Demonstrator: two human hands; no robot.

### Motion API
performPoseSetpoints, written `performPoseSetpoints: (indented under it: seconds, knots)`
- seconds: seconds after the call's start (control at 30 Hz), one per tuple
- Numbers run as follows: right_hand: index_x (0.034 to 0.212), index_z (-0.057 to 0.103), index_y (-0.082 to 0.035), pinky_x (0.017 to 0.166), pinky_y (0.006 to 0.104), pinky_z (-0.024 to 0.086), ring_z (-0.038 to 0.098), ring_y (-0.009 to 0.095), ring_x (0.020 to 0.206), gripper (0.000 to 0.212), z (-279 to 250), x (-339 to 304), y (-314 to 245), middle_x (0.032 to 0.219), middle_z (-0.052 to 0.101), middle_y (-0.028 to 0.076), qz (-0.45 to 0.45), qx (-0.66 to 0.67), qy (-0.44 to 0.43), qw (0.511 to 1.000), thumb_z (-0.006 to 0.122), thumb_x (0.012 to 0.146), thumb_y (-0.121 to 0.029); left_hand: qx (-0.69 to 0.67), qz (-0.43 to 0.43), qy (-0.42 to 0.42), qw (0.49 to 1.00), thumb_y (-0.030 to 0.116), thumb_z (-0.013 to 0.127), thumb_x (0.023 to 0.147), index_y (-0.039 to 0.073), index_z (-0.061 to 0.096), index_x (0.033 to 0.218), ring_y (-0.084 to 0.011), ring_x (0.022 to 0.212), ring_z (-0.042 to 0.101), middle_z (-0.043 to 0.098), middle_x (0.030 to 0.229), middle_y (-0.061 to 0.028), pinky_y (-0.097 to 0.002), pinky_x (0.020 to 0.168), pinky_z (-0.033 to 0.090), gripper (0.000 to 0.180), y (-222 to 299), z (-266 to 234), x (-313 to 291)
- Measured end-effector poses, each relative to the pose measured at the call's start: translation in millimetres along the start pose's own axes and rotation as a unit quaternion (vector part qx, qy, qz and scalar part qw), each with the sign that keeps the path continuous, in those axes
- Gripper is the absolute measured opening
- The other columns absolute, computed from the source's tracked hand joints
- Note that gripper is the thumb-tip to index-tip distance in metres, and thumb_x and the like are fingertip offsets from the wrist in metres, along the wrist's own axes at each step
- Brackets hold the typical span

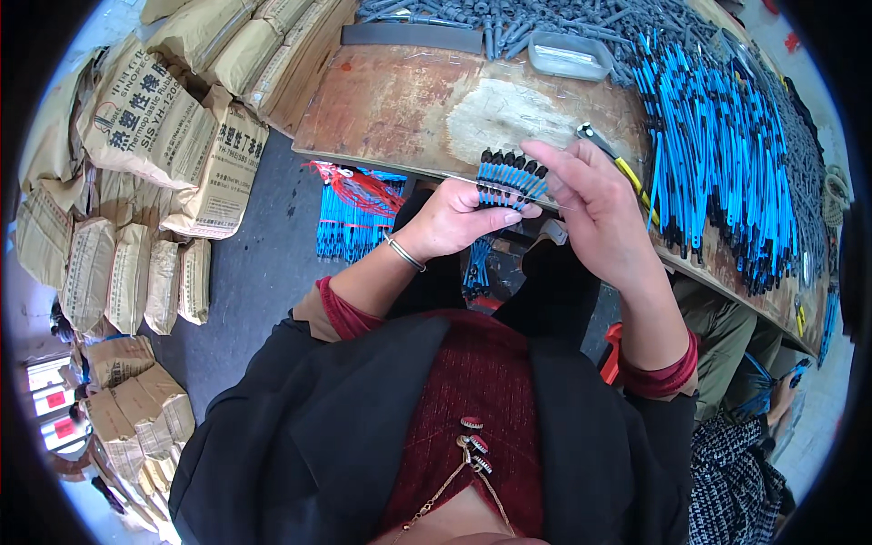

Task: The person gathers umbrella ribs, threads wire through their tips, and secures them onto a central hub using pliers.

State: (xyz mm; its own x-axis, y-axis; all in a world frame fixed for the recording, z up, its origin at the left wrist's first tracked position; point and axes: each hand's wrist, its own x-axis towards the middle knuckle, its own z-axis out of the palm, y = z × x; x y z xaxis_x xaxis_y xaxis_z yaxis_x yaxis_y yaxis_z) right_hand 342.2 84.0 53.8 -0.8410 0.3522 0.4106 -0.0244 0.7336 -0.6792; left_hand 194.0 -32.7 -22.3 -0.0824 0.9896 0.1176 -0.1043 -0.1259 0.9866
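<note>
- Blue, black-tipped rods (510,173), roughly six, stand in a row pinched by the left hand (454,222); a loosened thumb could let them splay.
- Right hand (602,209): fingers at the row's right end, grip unclear.
- Worktop (391,100): one yellow-handled tool (629,173), beyond it one clear tray (569,58).

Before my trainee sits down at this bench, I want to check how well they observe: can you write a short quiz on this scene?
1. True or false: the clear plastic container rests on the wooden table.
2. Which wrist wears the bracelet: (a) left or (b) right?
3. Fill in: the left grip holds a row of blue pieces whose ends pointing away from the body are ____.

Key: 1. True. 2. a. 3. Black.
</note>
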Motion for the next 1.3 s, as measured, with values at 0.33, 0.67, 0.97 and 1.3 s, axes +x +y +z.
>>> performPoseSetpoints:
  seconds: [0.33,0.67,0.97,1.3]
  knots:
    - [0.109,0.06,-0.006,0.058,0.028,0.037,0.045,0.019,0.065,0.029,-6.3,9.0,-1.1,0.073,0.044,0.006,0.006,0.025,-0.062,0.998,0.053,0.082,0.001,-0.011,0.007,-0.008,1.0,-0.002,0.055,0.084,-0.001,0.062,0.099,-0.0158,0.094,0.059,0.065,0.1,-0.011,-0.0304,0.085,0.046,0.017,-0.9,-9.7,-4.8]
    - [0.102,0.06,-0.004,0.063,0.0302,0.043,0.053,0.024,0.072,0.033,-2.6,14.8,-12.7,0.082,0.05,0.009,-0.061,-0.033,-0.01,0.998,0.063,0.069,0.004,0.009,0.016,0.006,1.0,-0.003,0.057,0.081,-0.002,0.064,0.095,-0.0158,0.091,0.058,0.065,0.095,-0.0079,-0.0296,0.083,0.046,0.015,7.7,-6.6,-7.2]
    - [0.094,0.059,-0.001,0.065,0.0304,0.045,0.054,0.025,0.077,0.029,-1.4,19.0,-4.7,0.086,0.052,0.01,-0.098,-0.042,-0.011,0.994,0.065,0.066,0.005,0.002,0.024,0.001,1.0,-0.003,0.059,0.08,-0.002,0.064,0.095,-0.0148,0.091,0.058,0.064,0.095,-0.0069,-0.0293,0.083,0.045,0.016,6.2,-2.2,-4.5]
    - [0.093,0.057,-0.001,0.068,0.0313,0.045,0.055,0.026,0.079,0.027,-1.0,21.7,-1.7,0.088,0.053,0.011,-0.116,-0.016,-0.018,0.993,0.066,0.067,0.003,-0.015,0.04,0.001,0.999,-0.002,0.056,0.083,0.0,0.062,0.104,-0.0114,0.095,0.057,0.064,0.1,-0.0052,-0.0272,0.085,0.045,0.022,3.4,3.8,-6.2]
